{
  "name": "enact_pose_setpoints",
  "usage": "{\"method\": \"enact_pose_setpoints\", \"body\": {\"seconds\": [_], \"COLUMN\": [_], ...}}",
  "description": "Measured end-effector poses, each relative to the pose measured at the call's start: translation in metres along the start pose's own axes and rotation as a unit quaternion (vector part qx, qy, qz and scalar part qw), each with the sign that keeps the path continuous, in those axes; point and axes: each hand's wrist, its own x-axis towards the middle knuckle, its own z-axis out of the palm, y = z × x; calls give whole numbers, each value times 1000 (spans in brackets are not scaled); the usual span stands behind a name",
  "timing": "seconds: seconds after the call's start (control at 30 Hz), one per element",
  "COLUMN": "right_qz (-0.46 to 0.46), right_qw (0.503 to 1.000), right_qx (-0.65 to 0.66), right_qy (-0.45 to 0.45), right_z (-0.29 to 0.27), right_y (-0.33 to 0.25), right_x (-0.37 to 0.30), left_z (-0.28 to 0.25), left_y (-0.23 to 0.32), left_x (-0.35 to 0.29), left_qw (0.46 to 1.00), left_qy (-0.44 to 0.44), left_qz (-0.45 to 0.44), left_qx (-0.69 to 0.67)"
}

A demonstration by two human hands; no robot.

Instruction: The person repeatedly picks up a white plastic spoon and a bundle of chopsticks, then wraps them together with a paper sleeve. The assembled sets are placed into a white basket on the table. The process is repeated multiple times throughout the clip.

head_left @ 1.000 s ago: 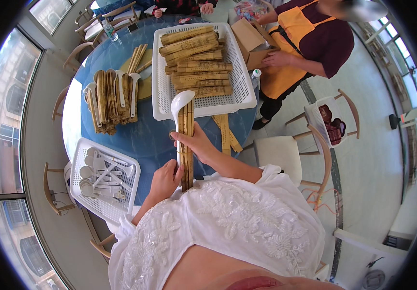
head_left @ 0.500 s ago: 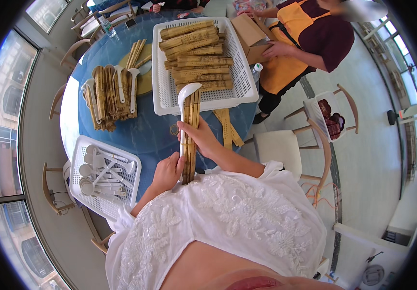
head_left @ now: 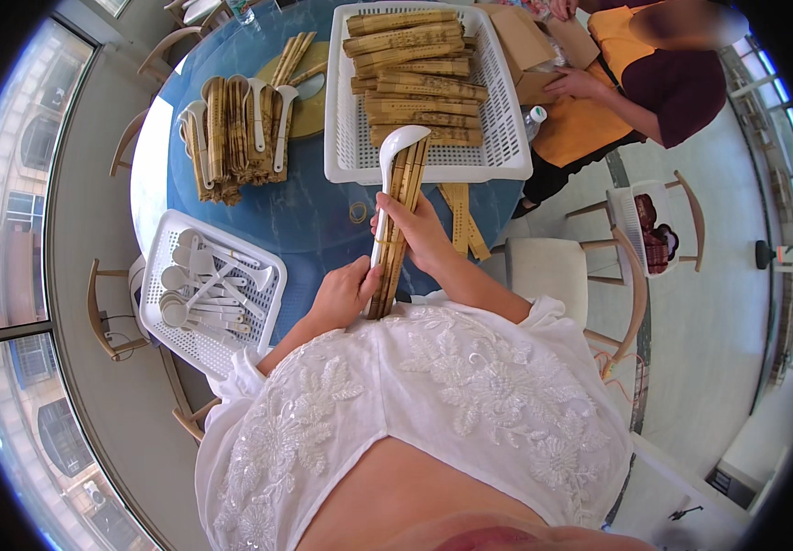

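Both my hands are closed on an upright bundle in front of my chest: a white spoon with a deep bowl (head_left: pixel 403 140) laid along several long golden-brown printed sticks (head_left: pixel 408 174). My right hand (head_left: pixel 415 230) wraps the middle of the bundle, thumb across the spoon's handle. Lower down, my left hand (head_left: pixel 346 286) grips the handle side near the bottom end. A thin band seems to circle the bundle between the hands. On the table to the left stands a cluster of similar stick bundles (head_left: pixel 228 138) with white spoons among them.
A white basket (head_left: pixel 337 156) of brown stick bundles stands ahead; a smaller white basket (head_left: pixel 272 312) of white spoons is at left. A loose band (head_left: pixel 358 212) and flat sticks (head_left: pixel 462 220) lie on the blue table (head_left: pixel 309 197). Across, a person in an orange apron handles a cardboard box (head_left: pixel 520 50).
The whole view has shifted, so the table and baskets appear farther right and higher. The bundle now leans a little more to the right, with both hands still gripping it.
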Motion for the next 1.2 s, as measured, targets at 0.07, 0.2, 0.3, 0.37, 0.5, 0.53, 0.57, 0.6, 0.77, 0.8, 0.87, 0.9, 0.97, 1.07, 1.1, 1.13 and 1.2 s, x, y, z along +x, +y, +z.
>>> {"method": "enact_pose_setpoints", "body": {"seconds": [0.07,0.2,0.3,0.37,0.5,0.53,0.57,0.6,0.77,0.8,0.87,0.9,0.97,1.07,1.1,1.13,1.2], "right_qz": [-1,13,19,13,25,22,28,29,14,4,17,11,4,-18,-40,-61,-54], "right_qw": [1000,1000,1000,1000,1000,1000,1000,1000,999,999,999,999,999,997,994,988,982], "right_qx": [-1,-1,-1,-4,-5,0,4,9,25,29,28,23,14,-39,-78,-117,-148], "right_qy": [-5,-2,-7,-5,2,5,-1,-1,-14,-24,-35,-35,-39,-62,-68,-75,-102], "right_z": [-2,-2,-3,-4,-5,-4,-3,-5,-4,-3,-3,-2,-1,-7,-8,-8,-12], "right_y": [1,3,5,6,8,8,10,10,5,4,5,2,2,1,3,3,7], "right_x": [3,4,4,3,0,-1,1,2,5,4,5,4,4,4,2,0,-9], "left_z": [0,0,-2,0,0,0,1,3,-1,-2,8,12,11,17,19,22,22], "left_y": [-1,-2,-1,-6,-6,-7,-9,-9,2,4,-7,-8,1,10,8,3,-1], "left_x": [1,0,-2,-4,-7,-9,-10,-9,-4,-3,0,3,13,16,16,17,18], "left_qw": [1000,1000,1000,1000,998,999,999,999,999,998,980,956,895,892,898,904,913], "left_qy": [1,-13,-24,-28,-52,-49,-46,-49,-10,-3,-24,-47,-121,-112,-108,-102,-98], "left_qz": [3,-13,-17,-2,-22,-24,-24,-18,-32,-44,-43,-52,-99,-161,-149,-136,-121], "left_qx": [9,12,5,3,-2,-2,-2,-3,-10,-37,-193,-286,-418,-406,-399,-392,-377]}}
